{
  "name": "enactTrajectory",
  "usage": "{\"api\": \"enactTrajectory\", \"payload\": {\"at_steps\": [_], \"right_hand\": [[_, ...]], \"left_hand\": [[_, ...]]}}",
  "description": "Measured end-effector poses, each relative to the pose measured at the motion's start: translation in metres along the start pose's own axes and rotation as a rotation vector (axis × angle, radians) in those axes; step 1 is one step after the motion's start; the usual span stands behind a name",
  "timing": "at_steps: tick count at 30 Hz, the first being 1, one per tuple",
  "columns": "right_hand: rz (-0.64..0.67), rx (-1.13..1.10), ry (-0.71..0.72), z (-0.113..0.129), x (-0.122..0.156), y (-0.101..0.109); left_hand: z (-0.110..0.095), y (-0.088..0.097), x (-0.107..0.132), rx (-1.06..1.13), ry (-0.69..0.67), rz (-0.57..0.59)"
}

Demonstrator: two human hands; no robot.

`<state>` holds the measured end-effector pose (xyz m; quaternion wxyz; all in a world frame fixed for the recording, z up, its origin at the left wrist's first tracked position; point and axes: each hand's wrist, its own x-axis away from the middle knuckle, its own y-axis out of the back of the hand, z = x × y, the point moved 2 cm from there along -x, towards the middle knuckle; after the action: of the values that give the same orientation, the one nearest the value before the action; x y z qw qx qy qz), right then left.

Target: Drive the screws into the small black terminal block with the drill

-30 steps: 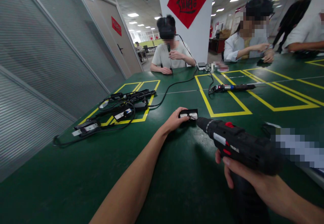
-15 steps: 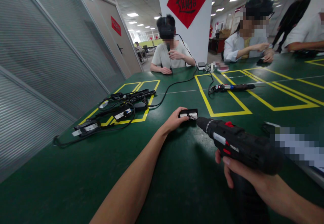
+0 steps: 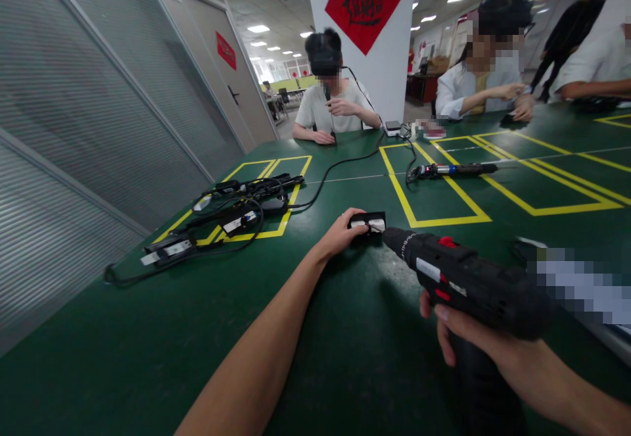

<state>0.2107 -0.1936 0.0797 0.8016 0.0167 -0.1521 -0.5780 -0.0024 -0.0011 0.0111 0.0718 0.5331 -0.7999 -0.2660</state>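
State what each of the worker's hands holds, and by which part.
The right hand grips the black power drill by its handle. The left hand pins a small black part against the table, gripping its left end.

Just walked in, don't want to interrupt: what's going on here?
A person steadies a small black part on the green table with the left hand, while the right hand grips a black cordless drill, its tip at the part. A tangle of cabled black parts lies further left. Other people sit across the table.
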Motion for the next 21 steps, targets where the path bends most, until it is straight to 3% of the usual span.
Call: {"api": "enactTrajectory", "payload": {"at_steps": [21], "right_hand": [[0.003,-0.022,0.007,-0.0022,-0.0018,-0.0013]], "left_hand": [[-0.0025,-0.0008,0.0014,-0.01,0.003,-0.012]]}}
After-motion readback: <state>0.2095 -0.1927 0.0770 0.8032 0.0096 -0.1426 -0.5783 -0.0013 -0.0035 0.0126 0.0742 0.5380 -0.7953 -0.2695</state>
